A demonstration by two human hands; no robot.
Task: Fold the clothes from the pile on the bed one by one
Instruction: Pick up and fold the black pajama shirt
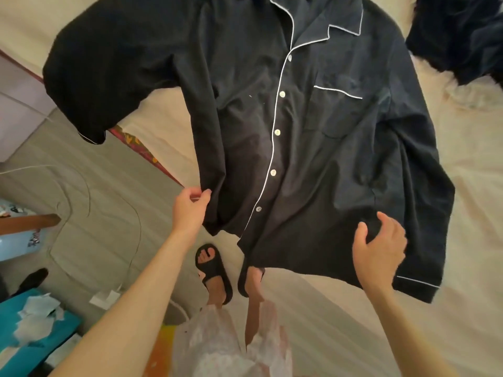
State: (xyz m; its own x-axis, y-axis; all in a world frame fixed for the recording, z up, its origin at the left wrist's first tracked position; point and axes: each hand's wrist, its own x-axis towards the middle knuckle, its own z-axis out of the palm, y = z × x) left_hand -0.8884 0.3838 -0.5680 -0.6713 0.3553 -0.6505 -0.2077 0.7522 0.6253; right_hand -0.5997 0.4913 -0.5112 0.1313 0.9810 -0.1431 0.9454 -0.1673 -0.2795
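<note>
Pajama shirt [313, 137], dark soft cloth, white piping; both hands pinching hem.

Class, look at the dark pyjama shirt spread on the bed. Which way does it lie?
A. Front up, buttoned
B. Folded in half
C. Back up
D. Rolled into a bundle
A: the pyjama shirt shows its white buttons fastened down the placket, its collar and its chest pocket facing up on the bed.

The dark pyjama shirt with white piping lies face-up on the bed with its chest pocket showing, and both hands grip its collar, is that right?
Not quite: the head view shows the left hand and right hand gripping the dark pyjama shirt at its bottom hem, not the collar. The rest holds.
</note>
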